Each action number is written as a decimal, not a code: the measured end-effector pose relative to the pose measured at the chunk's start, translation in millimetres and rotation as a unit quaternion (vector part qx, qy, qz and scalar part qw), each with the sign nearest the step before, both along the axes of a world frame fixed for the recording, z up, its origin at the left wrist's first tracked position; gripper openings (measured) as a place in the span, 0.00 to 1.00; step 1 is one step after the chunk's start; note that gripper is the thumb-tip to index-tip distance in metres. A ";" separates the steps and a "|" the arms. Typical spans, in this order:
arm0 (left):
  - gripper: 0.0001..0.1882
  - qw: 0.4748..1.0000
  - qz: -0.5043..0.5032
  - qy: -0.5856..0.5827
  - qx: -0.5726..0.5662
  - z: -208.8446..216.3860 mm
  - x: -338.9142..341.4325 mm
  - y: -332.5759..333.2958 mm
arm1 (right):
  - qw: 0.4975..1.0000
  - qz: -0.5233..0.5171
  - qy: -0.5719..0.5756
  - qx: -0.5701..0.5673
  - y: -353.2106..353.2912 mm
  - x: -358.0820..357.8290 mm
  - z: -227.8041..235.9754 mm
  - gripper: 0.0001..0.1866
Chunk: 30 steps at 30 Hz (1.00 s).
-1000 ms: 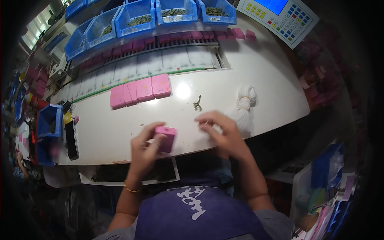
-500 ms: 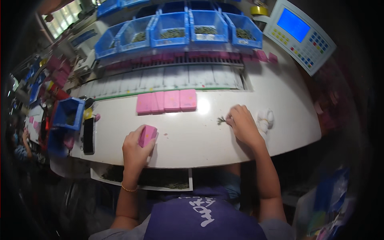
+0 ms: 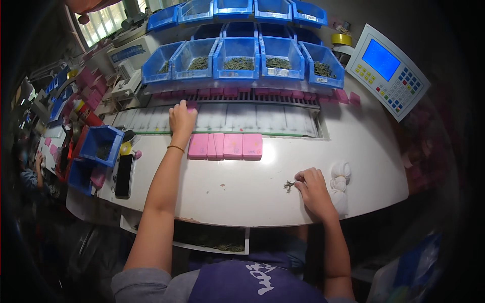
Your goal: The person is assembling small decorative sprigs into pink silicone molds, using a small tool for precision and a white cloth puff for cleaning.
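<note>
My left hand (image 3: 182, 121) is stretched out over the long white panel (image 3: 232, 118) at the back of the table. Its fingers are closed on a small pink block (image 3: 191, 105), mostly hidden by the hand. At the right, my right hand (image 3: 314, 189) pinches a small bunch of dried greenish sprigs (image 3: 289, 186) just above the tabletop. Between the hands, several pink blocks (image 3: 233, 146) stand side by side in a row along the panel's near edge. A knotted white cloth (image 3: 340, 177) lies beside my right hand.
Blue bins (image 3: 237, 65) holding dried plant bits stand in tiers at the back. A control panel with a blue screen (image 3: 381, 60) is at the far right. A black phone (image 3: 124, 175) and blue tubs (image 3: 101, 146) lie left. An open drawer (image 3: 212, 246) juts below the table edge.
My left hand has carried the pink block from the near left of the table to the back panel. The right hand still holds the sprigs. The view has shifted.
</note>
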<state>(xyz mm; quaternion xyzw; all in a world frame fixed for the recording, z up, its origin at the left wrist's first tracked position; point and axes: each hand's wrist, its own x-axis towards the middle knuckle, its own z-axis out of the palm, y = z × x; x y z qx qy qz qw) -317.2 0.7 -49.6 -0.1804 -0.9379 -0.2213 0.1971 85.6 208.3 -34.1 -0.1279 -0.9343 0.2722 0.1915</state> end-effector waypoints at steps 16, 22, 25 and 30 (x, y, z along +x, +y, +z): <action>0.13 0.723 -0.325 -0.479 0.377 35.3 278.6 -27.3 | 0.840 -0.015 0.119 -0.529 -83.6 -12.0 31.2 0.08; 0.13 0.629 -0.291 -0.522 0.497 34.5 306.0 -16.9 | 0.942 -0.024 0.210 -0.261 -110.2 -3.6 29.0 0.09; 0.12 0.578 -0.254 -0.560 0.536 33.4 304.6 -19.1 | 0.947 -0.018 0.212 -0.241 -114.3 -2.6 35.3 0.10; 0.09 0.594 -0.230 -0.527 0.563 40.9 308.3 -16.8 | 0.963 -0.009 0.220 -0.156 -112.8 -2.1 44.3 0.11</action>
